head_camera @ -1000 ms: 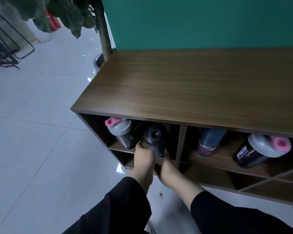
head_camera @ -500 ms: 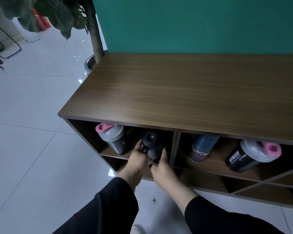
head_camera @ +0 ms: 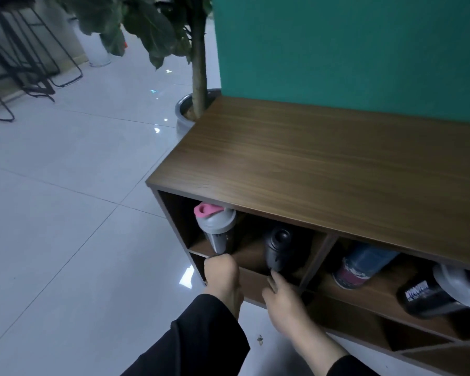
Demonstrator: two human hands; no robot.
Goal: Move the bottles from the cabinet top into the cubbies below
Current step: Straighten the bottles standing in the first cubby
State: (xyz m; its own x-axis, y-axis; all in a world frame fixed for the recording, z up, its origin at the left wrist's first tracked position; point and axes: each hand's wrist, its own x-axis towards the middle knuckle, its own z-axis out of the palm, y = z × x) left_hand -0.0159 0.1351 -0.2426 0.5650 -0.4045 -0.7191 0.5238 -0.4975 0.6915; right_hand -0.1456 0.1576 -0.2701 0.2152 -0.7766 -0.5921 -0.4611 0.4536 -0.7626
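Note:
The wooden cabinet top carries no bottles. In the upper left cubby a grey shaker bottle with a pink lid stands tilted beside a black bottle. The neighbouring cubby on the right holds a blue bottle and a black shaker with a grey lid lying on its side. My left hand is curled at the shelf edge just under the pink-lidded shaker's base. My right hand has its fingers spread, the fingertips at the black bottle's base.
A potted plant stands at the cabinet's far left corner, against the green wall. Black metal stool frames stand far left on the white tiled floor. Lower diagonal cubbies hold nothing visible.
Both hands have drawn back from the black bottle, which now rests in the cubby. My left hand has shifted left under the pink-lidded shaker. The view has swung left.

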